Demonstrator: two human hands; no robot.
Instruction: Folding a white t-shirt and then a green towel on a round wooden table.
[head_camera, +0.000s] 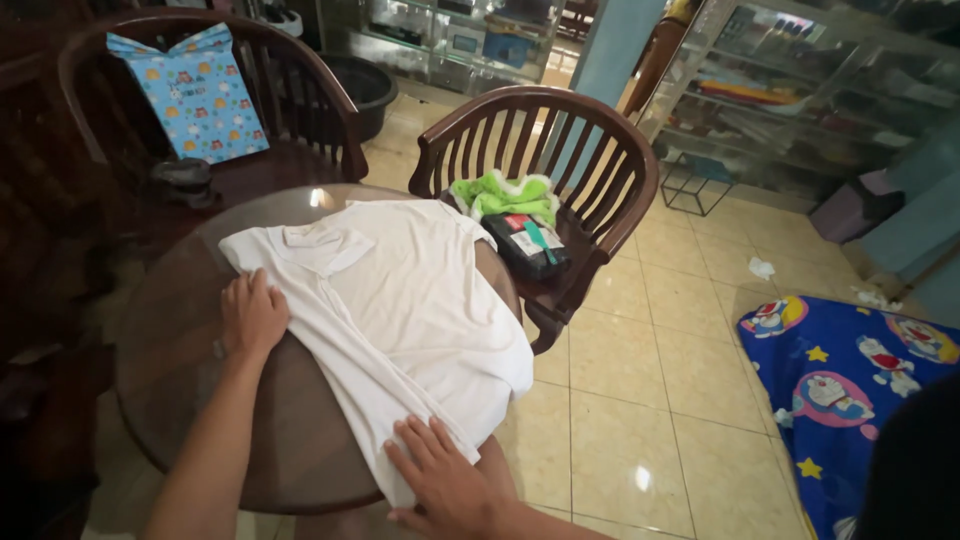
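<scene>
— Tiled shop floor, round wooden surface (180, 400) with a glass top, slippery.

— Left hand (252, 312) fingers together, flat on the white shirt's (400, 300) edge; right hand (445, 480) fingers spread on its hem.

— The shirt overhangs the rim; one careless tug could slide it to the floor.

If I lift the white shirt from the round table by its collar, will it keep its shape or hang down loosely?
The white shirt would probably hang limp: its edge already droops over the round table. It looks thin and probably light. It may slide on the glossy tabletop, where the left hand and right hand press it flat.
</scene>
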